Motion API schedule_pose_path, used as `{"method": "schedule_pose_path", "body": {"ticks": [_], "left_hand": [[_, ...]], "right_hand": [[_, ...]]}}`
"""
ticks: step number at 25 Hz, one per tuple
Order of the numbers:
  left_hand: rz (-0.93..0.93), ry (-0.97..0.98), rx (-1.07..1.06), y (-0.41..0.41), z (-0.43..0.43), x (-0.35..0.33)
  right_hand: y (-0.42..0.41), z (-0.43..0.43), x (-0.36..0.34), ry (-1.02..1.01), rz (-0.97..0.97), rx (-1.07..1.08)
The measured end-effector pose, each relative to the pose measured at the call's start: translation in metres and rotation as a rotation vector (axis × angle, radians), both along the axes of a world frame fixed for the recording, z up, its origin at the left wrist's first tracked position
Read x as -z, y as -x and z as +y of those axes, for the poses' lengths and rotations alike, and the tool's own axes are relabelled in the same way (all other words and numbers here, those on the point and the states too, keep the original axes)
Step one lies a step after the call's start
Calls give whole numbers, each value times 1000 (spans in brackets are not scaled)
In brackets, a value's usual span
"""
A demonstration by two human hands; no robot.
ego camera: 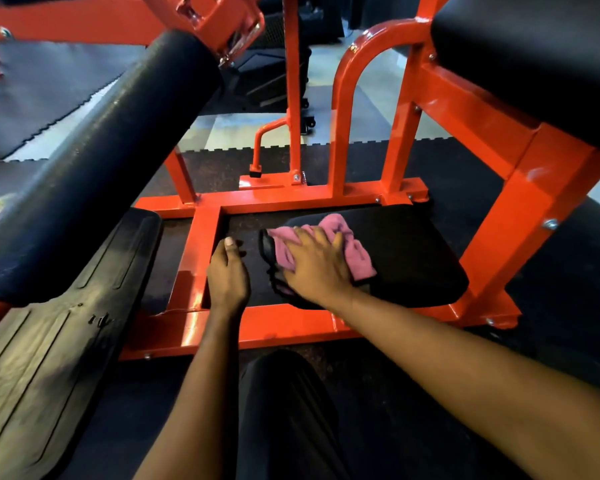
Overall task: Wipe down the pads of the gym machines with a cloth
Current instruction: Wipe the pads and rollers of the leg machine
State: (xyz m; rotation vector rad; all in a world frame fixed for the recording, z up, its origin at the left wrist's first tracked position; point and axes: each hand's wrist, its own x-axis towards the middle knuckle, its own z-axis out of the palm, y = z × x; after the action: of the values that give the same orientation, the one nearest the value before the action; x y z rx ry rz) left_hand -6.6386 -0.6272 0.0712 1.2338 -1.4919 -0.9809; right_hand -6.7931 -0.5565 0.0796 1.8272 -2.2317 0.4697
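Note:
A low black pad (413, 251) sits inside the orange machine frame (291, 199) near the floor. A crumpled pink cloth (354, 247) lies on the pad's left part. My right hand (317, 263) lies flat on the cloth with straight, spread fingers and presses it onto the pad. My left hand (227, 271) hovers just left of the pad's edge, above an orange frame bar, fingers loosely curled and holding nothing.
A long black roller pad (94, 168) slants across the left. Another black pad (534, 46) sits at the upper right. A black footplate (49, 358) lies at lower left. My knee in dark trousers (284, 410) is at the bottom. Rubber floor mats surround the frame.

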Motion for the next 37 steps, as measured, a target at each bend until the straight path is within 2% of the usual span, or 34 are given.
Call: {"method": "schedule_pose_path", "body": {"ticks": [3,7,9,11,13,16,20,22,24,25,26,28,29,30,32,34,37], "left_hand": [[-116,4,81,15,9,-2],[-340,-112,297,47,26,8],[-401,-149,306,56,32,15],[-451,-165,274,61,34,13],[-490,-174,268,63,34,8],[-522,-226,296,60,31,0],[-640,-174,406,39,27,-21],[-615,-72,394,28,26,-36],[-569,-8,367,23,28,-56],[-557,13,370,22,30,-67],[-550,30,380,21,33,-77],[-552,57,401,21,39,-94],[-559,67,410,22,41,-100],[-564,76,412,22,44,-106],[-559,81,404,19,44,-117],[-500,52,378,12,43,-134],[-423,122,327,-11,45,-163]], "right_hand": [[56,-21,-11,-104,-79,100],[170,25,-16,-122,-10,413],[200,47,-21,-165,-140,546],[197,47,-18,-139,-203,636],[169,41,-12,-65,-80,646],[125,46,-13,-27,20,553],[73,58,-15,-33,-21,384],[67,60,-24,-109,-187,191],[84,62,-39,-62,-553,116],[98,60,-46,58,-703,236],[108,61,-53,111,-762,446],[113,61,-59,-92,-820,752],[109,60,-61,-67,-909,780],[101,60,-68,-18,-960,713],[85,42,-93,-126,-978,565],[77,28,-117,-26,-967,416],[52,12,-166,-184,-830,-77]]}}
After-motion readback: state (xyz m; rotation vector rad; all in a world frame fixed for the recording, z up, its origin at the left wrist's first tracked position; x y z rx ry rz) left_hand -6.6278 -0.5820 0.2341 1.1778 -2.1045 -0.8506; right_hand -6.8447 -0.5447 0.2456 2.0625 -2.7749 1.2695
